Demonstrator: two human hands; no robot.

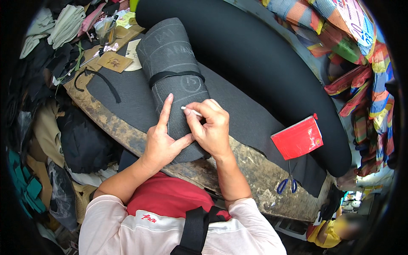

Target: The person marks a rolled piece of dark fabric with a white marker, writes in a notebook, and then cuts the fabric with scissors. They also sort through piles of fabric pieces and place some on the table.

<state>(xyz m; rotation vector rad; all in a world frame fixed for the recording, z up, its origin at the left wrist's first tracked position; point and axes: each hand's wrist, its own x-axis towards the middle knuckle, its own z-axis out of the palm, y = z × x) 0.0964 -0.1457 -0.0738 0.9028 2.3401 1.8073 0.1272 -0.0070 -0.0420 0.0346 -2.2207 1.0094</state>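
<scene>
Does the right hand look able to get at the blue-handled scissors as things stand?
Probably yes: the scissors lie with handles uncovered, though the right hand holds a white stick and a red packet seems to cover the blade tips.

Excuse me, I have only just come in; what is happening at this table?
The person's right hand holds a white, chalk-like stick close over a dark grey roll; whether it touches is unclear. The left hand lies open on the roll. A black band circles the roll, which bears pale markings. To the right are a red packet and blue-handled scissors.
</scene>
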